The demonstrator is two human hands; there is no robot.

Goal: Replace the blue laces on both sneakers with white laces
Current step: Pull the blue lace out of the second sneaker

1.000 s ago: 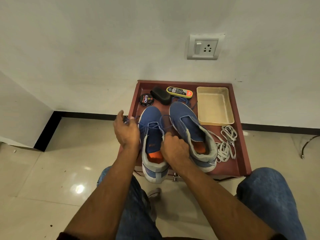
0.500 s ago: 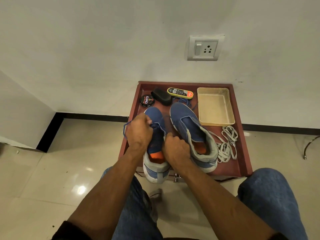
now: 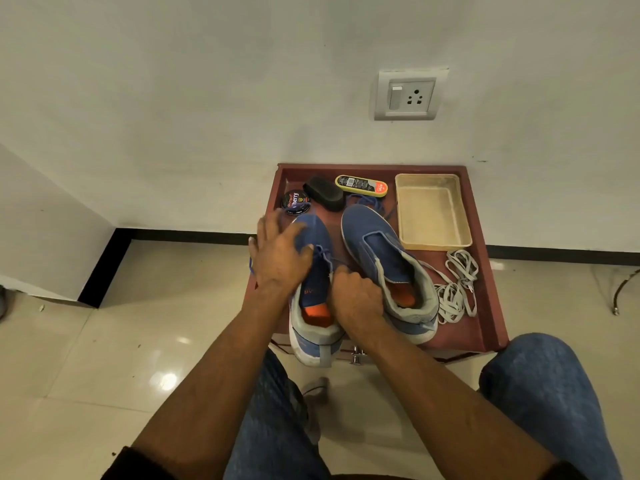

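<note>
Over on the left side of the low red table (image 3: 486,299), the left hand (image 3: 280,254) lies spread over the toe of the left sneaker (image 3: 313,289), fingers mostly straight and pressing on the fabric; a loop of blue lace (image 3: 252,266) peeks out from under it, but I can't tell if the hand is actually pinching it. That shoe's heel hangs off the near edge. Just right of it, the right hand (image 3: 356,299) is curled up between the two shoes, grasping the left sneaker by its collar. Next along, the right sneaker (image 3: 381,258) sits fully on the table with no lace in it, and a loose blue lace (image 3: 369,200) lies just past its toe. Far end has a round polish tin (image 3: 295,202), a black sponge (image 3: 323,192) and a yellow brush (image 3: 361,185). Further right there's a beige tray (image 3: 433,211), with the white laces (image 3: 455,285) piled just near of it
</note>
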